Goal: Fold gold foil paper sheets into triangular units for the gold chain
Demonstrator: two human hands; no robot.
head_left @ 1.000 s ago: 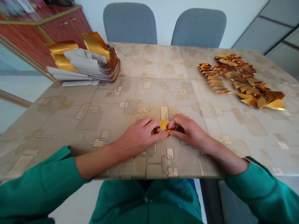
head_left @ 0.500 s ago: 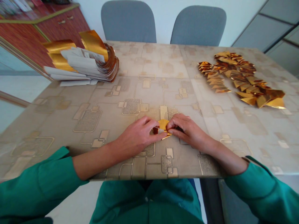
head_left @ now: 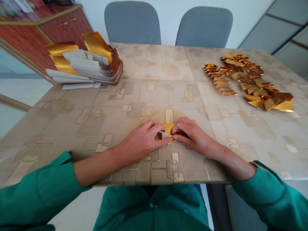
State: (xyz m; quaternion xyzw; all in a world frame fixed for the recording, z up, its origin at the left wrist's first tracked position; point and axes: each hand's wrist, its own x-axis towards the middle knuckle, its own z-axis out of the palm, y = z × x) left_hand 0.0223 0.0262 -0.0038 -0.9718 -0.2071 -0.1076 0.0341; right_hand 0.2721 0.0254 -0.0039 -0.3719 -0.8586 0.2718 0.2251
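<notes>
Between my two hands, close to the near edge of the table, is a small piece of gold foil paper (head_left: 168,127) with a pale underside, partly folded over. My left hand (head_left: 146,138) pinches its left side with thumb and forefinger. From the right, my right hand (head_left: 191,133) grips the same paper, its fingertips almost touching the left thumb. Much of the paper is hidden by the fingers. Folded gold paper pieces (head_left: 255,81) lie in a winding heap at the right. A thick stack of gold and white paper sheets (head_left: 89,65), bent over, rests at the far left.
A patterned tablecloth (head_left: 154,93) covers the table. Two grey chairs (head_left: 132,24) stand along the far side against the wall. A reddish wooden cabinet (head_left: 64,27) is at the back left, and grey panels (head_left: 279,29) are at the back right.
My hands stay in nearly the same place on the paper. Its near flap sits slightly differently between the fingertips, with a bit more of the pale side showing.
</notes>
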